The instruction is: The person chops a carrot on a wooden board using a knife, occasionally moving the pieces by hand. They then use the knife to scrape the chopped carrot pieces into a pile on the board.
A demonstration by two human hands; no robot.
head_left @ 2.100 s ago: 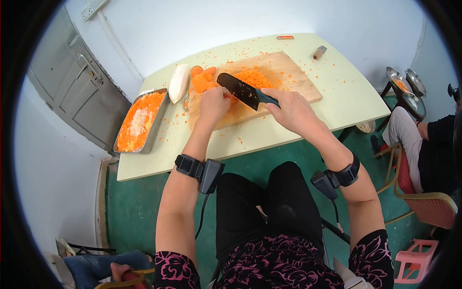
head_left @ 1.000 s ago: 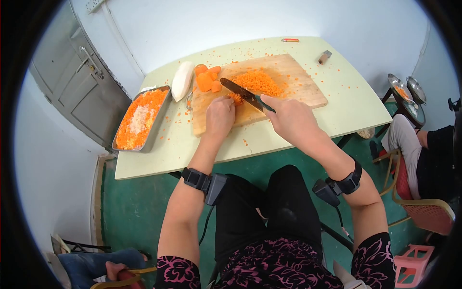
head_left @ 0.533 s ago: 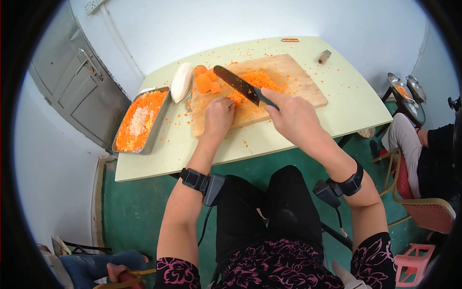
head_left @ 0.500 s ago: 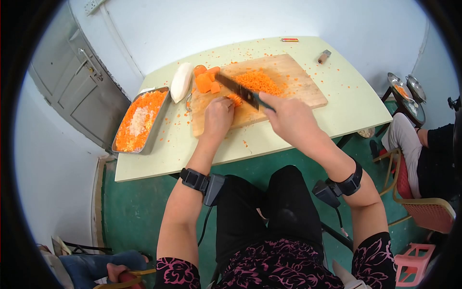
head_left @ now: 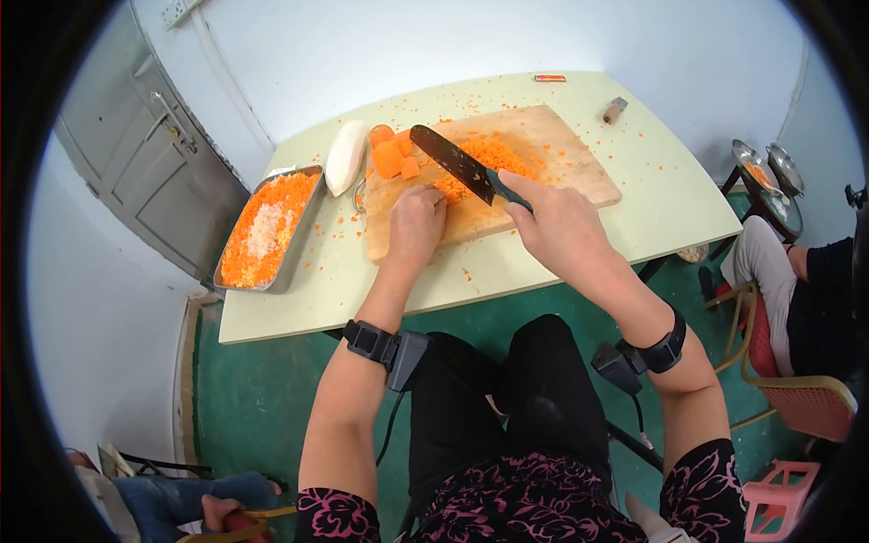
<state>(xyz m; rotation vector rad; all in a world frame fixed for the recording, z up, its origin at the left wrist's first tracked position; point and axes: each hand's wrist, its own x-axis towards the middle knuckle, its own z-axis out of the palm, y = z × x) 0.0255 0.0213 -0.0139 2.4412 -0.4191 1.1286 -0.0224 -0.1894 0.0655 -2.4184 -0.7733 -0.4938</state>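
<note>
My right hand [head_left: 561, 217] is wrapped around the green handle of a kitchen knife [head_left: 453, 161]. Its wide dark blade points up and left over the wooden cutting board [head_left: 579, 167], with orange bits stuck to it. At the board's near left, my left hand [head_left: 416, 224] has its fingers curled down on a cut carrot [head_left: 450, 188], mostly hidden by the fingers and blade. Behind the blade lies a heap of diced carrot [head_left: 509, 156]. Larger carrot chunks [head_left: 387, 159] rest at the board's far left corner, beyond my left hand.
A metal tray [head_left: 291, 255] of chopped carrot with a pale heap stands at the table's left. Beside it lies a peeled white radish [head_left: 346, 158]. A wooden-handled tool [head_left: 615, 110] and a small red packet [head_left: 549, 79] are farther back. A seated person [head_left: 769, 262] is at right.
The knife blade has lifted slightly and shifted right, away from my left fingers. My left hand stays on the carrot. The whole view has shifted slightly.
</note>
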